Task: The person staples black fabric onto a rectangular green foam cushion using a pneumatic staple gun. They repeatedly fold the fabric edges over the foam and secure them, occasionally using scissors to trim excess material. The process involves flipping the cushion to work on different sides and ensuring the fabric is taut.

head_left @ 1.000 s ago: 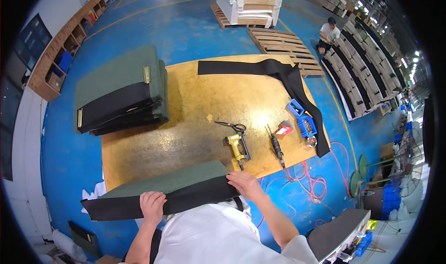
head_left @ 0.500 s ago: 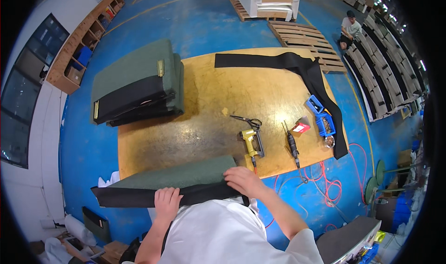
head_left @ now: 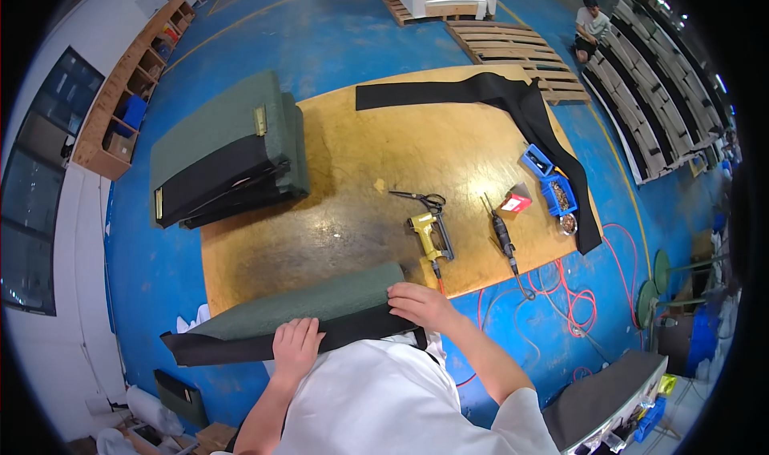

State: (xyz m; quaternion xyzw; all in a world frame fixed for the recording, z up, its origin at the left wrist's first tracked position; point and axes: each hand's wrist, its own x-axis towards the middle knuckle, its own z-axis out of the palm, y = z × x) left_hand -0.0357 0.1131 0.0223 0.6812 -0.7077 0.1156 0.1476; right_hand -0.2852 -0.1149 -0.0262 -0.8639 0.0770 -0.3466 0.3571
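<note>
Long dark-green upholstered panel with black fabric edging point(head_left: 308, 307): lies at the near edge of the yellow-brown plywood tabletop point(head_left: 384, 167), directly in front of the body. Long axis runs left to right, tilted slightly, with the left end lower in the head view and overhanging the tabletop corner above the blue floor point(head_left: 136, 263).

Left hand point(head_left: 295, 345): flat on the black fabric strip along the near long edge, about mid-length. Grip open, palm down, fingers spread and pressing; nothing enclosed.

Right hand point(head_left: 423, 304): at the right end of the panel, fingers curled over the corner where green cover meets black strip. Grip narrow, closed on the panel's edge material as far as can be judged.

Both hands on the same near edge, spaced along the long axis; right hand nearer the end, left hand nearer the middle. Left end of the panel beyond reach of either hand.

Just beyond the right hand: yellow pneumatic staple gun point(head_left: 430, 235), with red hose point(head_left: 561, 295) trailing off the tabletop. Black scissors point(head_left: 420, 199) further out. Stack of similar green panels point(head_left: 228, 155) well apart, far left.
</note>
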